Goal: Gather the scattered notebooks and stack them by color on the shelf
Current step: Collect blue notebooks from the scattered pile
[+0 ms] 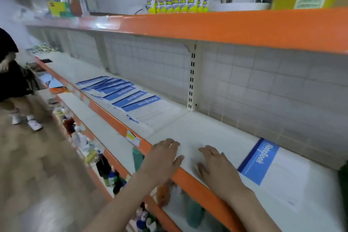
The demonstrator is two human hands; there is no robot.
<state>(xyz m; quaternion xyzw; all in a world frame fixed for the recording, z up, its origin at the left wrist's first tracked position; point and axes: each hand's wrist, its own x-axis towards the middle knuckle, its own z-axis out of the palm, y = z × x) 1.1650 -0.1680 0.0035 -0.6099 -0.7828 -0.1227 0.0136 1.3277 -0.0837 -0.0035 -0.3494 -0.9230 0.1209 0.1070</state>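
Head view: blue-banded notebooks (120,94) on shelf (197,130)

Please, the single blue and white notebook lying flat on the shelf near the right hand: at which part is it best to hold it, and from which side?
Probably its near edge, taken from the aisle side. The notebook lies flat on the shelf, so no fingers fit under its middle. The right hand, open beside it, could slide it toward the orange front lip and pinch the overhanging edge, thumb on top.
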